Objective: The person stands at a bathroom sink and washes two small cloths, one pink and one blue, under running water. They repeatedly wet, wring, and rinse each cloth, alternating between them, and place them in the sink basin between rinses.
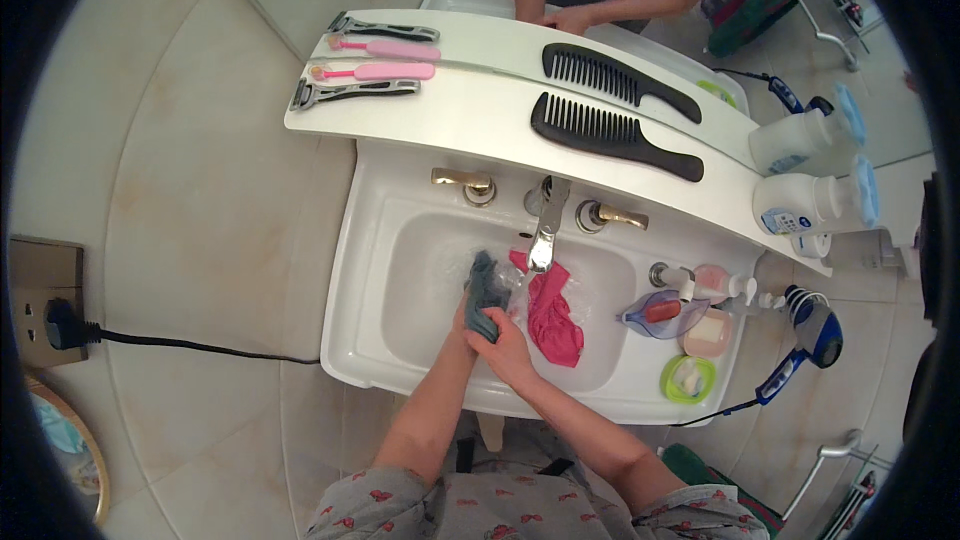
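Observation:
Over the white washbasin [409, 277], a wet grey-green cloth [482, 292] is bunched between both hands. My right hand [506, 347] grips its near end, thumb on top. The cloth partly hides my left hand [463, 319], which holds it from the left side and underneath. Clear water [516, 291] splashes beside the cloth, below the chrome spout [546, 232]. A wet pink cloth [555, 319] lies crumpled in the bowl, right of my hands, its upper end reaching under the spout.
Two brass-coloured tap handles [463, 180] flank the spout. A white shelf [465, 116] overhangs the back, bearing a black comb [615, 136], a razor [360, 92] and a white bottle [795, 202]. Soap dishes [688, 379] crowd the right rim; a blue hairdryer [814, 337] hangs beyond.

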Tool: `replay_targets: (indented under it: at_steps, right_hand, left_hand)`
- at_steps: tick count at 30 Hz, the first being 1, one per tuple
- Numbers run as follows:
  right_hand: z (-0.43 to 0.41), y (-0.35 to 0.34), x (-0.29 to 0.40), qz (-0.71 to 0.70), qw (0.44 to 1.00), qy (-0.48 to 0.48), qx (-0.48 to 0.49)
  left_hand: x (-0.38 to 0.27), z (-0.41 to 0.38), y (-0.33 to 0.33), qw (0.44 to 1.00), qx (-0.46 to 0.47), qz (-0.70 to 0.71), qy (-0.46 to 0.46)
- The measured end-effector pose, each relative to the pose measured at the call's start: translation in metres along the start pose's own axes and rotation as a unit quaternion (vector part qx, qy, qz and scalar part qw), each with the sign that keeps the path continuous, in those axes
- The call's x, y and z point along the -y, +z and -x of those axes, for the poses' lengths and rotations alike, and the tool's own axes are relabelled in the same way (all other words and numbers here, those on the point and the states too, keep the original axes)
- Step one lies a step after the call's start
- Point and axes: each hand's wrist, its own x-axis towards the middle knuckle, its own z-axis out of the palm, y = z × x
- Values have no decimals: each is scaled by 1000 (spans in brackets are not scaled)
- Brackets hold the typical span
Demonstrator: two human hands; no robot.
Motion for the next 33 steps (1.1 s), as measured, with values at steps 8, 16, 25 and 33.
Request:
replay_targets:
  at_steps: [8,16,25,33]
  right_hand:
    - [-83,-13,-60,311,941,82,-109]
    - [-64,-1,-101,414,910,19,15]
    - [-55,-61,-3,343,939,-29,-15]
    - [-28,-152,13,-27,985,-68,156]
  left_hand:
    - [18,-1,0,968,-185,-155,62]
    - [1,19,-15,915,-281,-266,113]
    - [12,-1,24,981,-134,21,-139]
    - [12,-40,27,976,49,26,-211]
